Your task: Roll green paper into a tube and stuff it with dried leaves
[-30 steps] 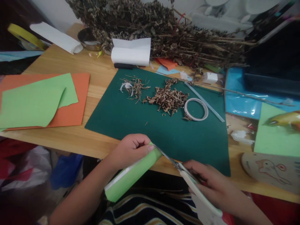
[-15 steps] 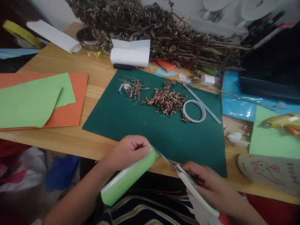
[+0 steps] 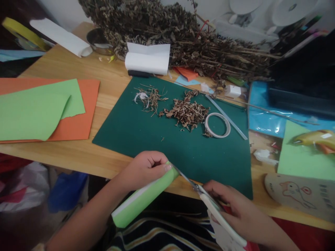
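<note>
My left hand pinches the upper end of a rolled green paper tube, which has a white strip along its side. My right hand grips a pair of scissors with white handles. The blade tips meet the paper's end beside my left thumb; how far they cut into it I cannot make out. Beyond both hands lies a dark green cutting mat. On it are a heap of dried leaves, a small pile of stems and a tape roll.
Orange sheets and green paper lie at the left. A white paper roll stands behind the mat, before a large bundle of dried plants. At the right are a yellow glue gun and a beige case with a drawing.
The view has shifted slightly. Both hands, the green tube and the scissors keep nearly the same positions, with the blade tips still at the tube's end.
</note>
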A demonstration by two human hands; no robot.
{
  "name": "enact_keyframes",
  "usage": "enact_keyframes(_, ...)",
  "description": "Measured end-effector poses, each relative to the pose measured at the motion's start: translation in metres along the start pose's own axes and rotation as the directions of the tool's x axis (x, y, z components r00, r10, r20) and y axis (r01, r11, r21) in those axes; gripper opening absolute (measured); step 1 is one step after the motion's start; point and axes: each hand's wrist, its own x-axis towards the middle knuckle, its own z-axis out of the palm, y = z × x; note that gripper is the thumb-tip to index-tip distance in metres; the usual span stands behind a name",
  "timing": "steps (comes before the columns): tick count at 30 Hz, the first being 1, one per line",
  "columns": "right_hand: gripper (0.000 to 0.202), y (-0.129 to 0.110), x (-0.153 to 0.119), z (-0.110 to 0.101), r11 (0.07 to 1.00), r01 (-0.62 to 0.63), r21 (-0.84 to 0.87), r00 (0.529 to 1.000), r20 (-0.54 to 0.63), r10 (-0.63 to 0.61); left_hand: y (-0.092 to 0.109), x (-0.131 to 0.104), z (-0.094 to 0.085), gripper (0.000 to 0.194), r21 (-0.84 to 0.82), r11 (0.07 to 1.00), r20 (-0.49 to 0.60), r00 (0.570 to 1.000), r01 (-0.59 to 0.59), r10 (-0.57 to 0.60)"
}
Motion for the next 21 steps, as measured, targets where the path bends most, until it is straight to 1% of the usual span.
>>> enact_keyframes(5,0.011,0.007,0.001,-0.001,1.0,-0.002,-0.027,1.0,0.03,0.003,-0.001,0.001,-0.001,0.026,-0.012,1.0,0.001,1.0,0.003,-0.003)
enact_keyframes(10,0.012,0.013,0.001,-0.001,0.999,0.036,0.023,0.999,0.024,-0.036,0.0,0.0,-0.002,0.025,-0.024,1.0,-0.007,1.0,-0.002,0.002)
enact_keyframes(17,0.018,0.009,0.001,-0.002,1.0,0.004,0.001,0.999,0.046,-0.004,0.0,0.0,-0.001,0.025,-0.03,1.0,-0.016,1.0,0.0,-0.001)
enact_keyframes(21,0.022,0.004,0.002,-0.003,1.0,-0.026,0.012,0.999,0.043,0.026,0.0,0.001,-0.001,0.024,-0.083,0.997,-0.03,1.0,0.001,-0.003)
